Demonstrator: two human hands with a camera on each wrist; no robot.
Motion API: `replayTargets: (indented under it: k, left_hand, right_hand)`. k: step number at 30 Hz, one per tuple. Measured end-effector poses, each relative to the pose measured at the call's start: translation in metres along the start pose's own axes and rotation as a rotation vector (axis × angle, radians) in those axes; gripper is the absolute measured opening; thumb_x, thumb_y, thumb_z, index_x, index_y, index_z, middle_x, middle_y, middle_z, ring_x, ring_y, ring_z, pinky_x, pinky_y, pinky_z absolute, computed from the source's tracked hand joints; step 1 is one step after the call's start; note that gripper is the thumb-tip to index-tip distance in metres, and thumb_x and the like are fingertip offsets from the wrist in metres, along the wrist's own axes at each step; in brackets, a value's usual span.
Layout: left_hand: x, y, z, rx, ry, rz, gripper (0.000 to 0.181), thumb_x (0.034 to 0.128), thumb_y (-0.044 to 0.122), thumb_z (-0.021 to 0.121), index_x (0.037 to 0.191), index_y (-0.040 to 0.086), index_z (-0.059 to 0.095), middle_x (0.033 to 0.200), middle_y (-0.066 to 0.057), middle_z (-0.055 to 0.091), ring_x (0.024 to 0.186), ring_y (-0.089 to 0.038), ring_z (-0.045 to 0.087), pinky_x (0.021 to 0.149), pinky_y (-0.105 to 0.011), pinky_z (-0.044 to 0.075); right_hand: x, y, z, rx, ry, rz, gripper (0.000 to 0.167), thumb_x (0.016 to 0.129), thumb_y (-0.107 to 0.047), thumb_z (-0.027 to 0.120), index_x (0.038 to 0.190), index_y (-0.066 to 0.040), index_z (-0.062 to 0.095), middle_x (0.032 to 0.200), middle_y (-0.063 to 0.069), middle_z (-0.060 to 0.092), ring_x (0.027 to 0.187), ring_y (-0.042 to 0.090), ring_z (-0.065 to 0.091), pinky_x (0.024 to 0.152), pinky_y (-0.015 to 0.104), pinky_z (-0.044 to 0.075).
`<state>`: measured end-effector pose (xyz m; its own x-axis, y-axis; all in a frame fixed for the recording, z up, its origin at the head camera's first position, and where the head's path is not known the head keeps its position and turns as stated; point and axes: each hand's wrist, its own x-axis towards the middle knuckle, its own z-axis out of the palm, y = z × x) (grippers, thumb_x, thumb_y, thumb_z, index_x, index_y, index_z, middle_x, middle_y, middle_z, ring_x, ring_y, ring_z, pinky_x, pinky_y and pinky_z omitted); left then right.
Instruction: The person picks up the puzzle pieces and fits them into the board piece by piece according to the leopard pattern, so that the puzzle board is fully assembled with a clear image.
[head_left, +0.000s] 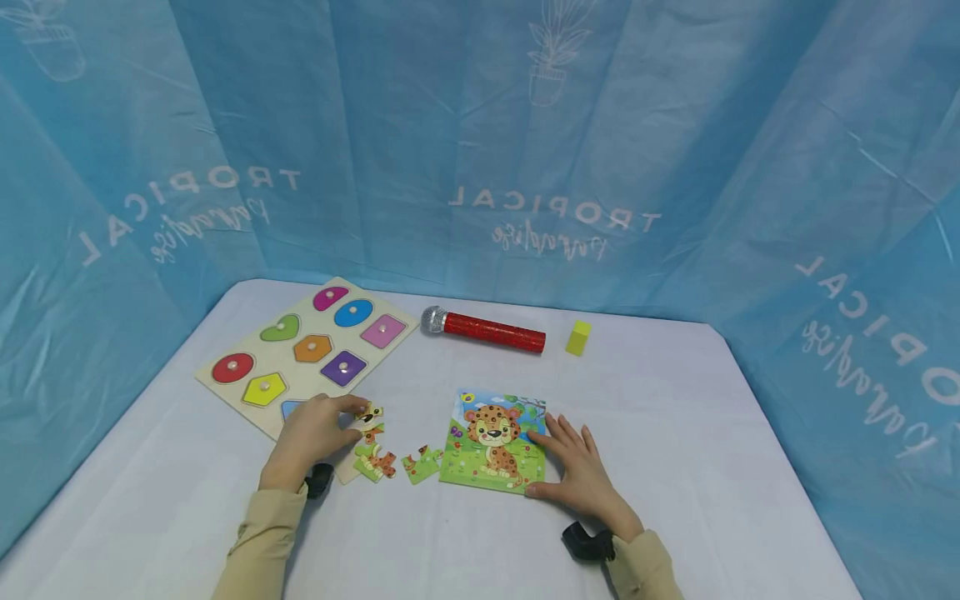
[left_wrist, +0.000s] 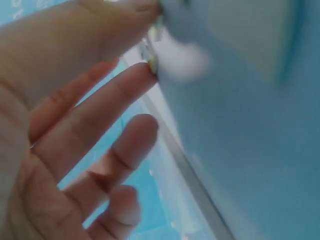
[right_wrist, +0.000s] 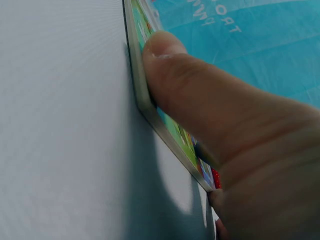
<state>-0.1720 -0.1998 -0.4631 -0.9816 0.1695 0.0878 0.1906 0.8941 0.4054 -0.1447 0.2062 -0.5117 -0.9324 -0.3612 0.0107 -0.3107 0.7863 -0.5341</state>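
My left hand (head_left: 311, 433) pinches a jigsaw piece (head_left: 368, 417) with part of a spotted cub's face between thumb and fingertips. In the left wrist view only the thin, blurred edge of this piece (left_wrist: 153, 61) shows. Just below the hand lie a green and orange jigsaw piece (head_left: 372, 463) and a pale wooden piece (head_left: 347, 470) partly under it. Another green jigsaw piece (head_left: 422, 464) lies close to the left side of the leopard cub picture board (head_left: 487, 446). My right hand (head_left: 581, 471) rests on the board's right side, fingers spread, its thumb (right_wrist: 167, 65) on the near corner.
A shape board (head_left: 300, 375) with knobbed coloured shapes lies at the back left. Behind the picture board are a red microphone (head_left: 495, 332) and a small yellow block (head_left: 578, 337). Blue curtains (head_left: 480, 150) enclose the white table (head_left: 712, 467).
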Motion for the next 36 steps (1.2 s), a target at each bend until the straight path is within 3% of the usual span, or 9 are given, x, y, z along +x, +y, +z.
replayTargets:
  k: [6,12,15,20,23,28,30,33,36]
  left_hand:
    - [0.002,0.002,0.006,0.051,0.073,0.075,0.029,0.0699,0.018,0.084,0.097,0.012,0.075,0.092,-0.006,0.074,0.076,-0.023,0.062,0.061,-0.035,0.048]
    - [0.006,0.011,0.01,0.017,0.101,0.128,0.027,0.0706,0.019,0.084,0.096,0.013,0.075,0.089,-0.003,0.075,0.069,-0.015,0.058,0.06,-0.029,0.045]
    - [0.01,0.027,0.013,-0.012,0.071,0.158,0.026,0.0725,0.019,0.082,0.098,0.015,0.075,0.086,0.0,0.073,0.068,-0.012,0.054,0.06,-0.027,0.044]
    - [0.019,0.063,0.023,-0.08,-0.04,0.194,0.027,0.0757,0.021,0.081,0.102,0.017,0.075,0.085,0.004,0.07,0.064,-0.009,0.044,0.057,-0.023,0.036]
    - [0.028,0.085,0.036,-0.113,-0.074,0.268,0.026,0.0774,0.022,0.08,0.103,0.019,0.074,0.088,0.005,0.071,0.064,-0.007,0.044,0.057,-0.022,0.037]
    - [0.039,0.115,0.061,-0.029,-0.035,0.504,0.023,0.0777,0.024,0.081,0.1,0.021,0.074,0.088,0.004,0.073,0.065,-0.006,0.056,0.065,-0.025,0.047]
    - [0.041,0.123,0.068,0.028,-0.006,0.572,0.022,0.0772,0.023,0.081,0.098,0.021,0.075,0.086,0.005,0.073,0.066,-0.005,0.06,0.068,-0.027,0.049]
    - [0.04,0.129,0.071,0.079,0.014,0.593,0.022,0.0754,0.022,0.082,0.097,0.021,0.075,0.078,0.006,0.072,0.064,-0.005,0.06,0.067,-0.029,0.047]
    - [0.039,0.132,0.071,0.106,0.015,0.572,0.024,0.0749,0.021,0.082,0.098,0.023,0.076,0.076,0.008,0.071,0.063,-0.004,0.058,0.066,-0.028,0.042]
  right_hand:
    - [-0.001,0.0,-0.001,0.006,0.006,-0.007,0.084,0.071,-0.052,0.079,0.143,-0.021,0.049,0.16,0.013,0.025,0.15,0.036,0.014,0.117,0.061,0.0]
    - [-0.001,0.001,0.001,-0.001,0.068,-0.057,0.083,0.069,-0.052,0.08,0.14,-0.019,0.052,0.156,0.017,0.031,0.146,0.042,0.021,0.115,0.065,0.004]
    - [-0.001,0.002,0.001,-0.008,0.076,-0.061,0.082,0.069,-0.051,0.08,0.14,-0.018,0.053,0.156,0.017,0.032,0.146,0.042,0.022,0.115,0.065,0.005]
    - [0.001,0.001,0.001,0.013,0.05,-0.046,0.082,0.07,-0.05,0.081,0.14,-0.019,0.052,0.157,0.016,0.03,0.147,0.04,0.019,0.116,0.064,0.003]
    - [0.001,0.002,0.001,0.018,0.026,-0.033,0.082,0.071,-0.049,0.08,0.141,-0.019,0.051,0.159,0.015,0.027,0.148,0.039,0.017,0.117,0.062,0.001]
    - [0.001,0.003,0.0,0.017,0.008,-0.037,0.083,0.072,-0.05,0.079,0.143,-0.02,0.049,0.16,0.014,0.024,0.149,0.038,0.015,0.117,0.062,0.0]
    - [0.001,0.004,-0.001,0.015,0.013,-0.046,0.083,0.072,-0.051,0.079,0.143,-0.02,0.049,0.159,0.014,0.025,0.149,0.038,0.015,0.117,0.063,0.0]
    - [0.0,0.002,0.0,0.01,0.025,-0.058,0.083,0.072,-0.05,0.079,0.143,-0.02,0.049,0.159,0.015,0.026,0.148,0.039,0.017,0.116,0.064,0.002]
    - [-0.001,0.001,0.0,0.011,0.032,-0.053,0.083,0.071,-0.05,0.08,0.142,-0.02,0.05,0.159,0.015,0.026,0.148,0.039,0.017,0.116,0.064,0.003]
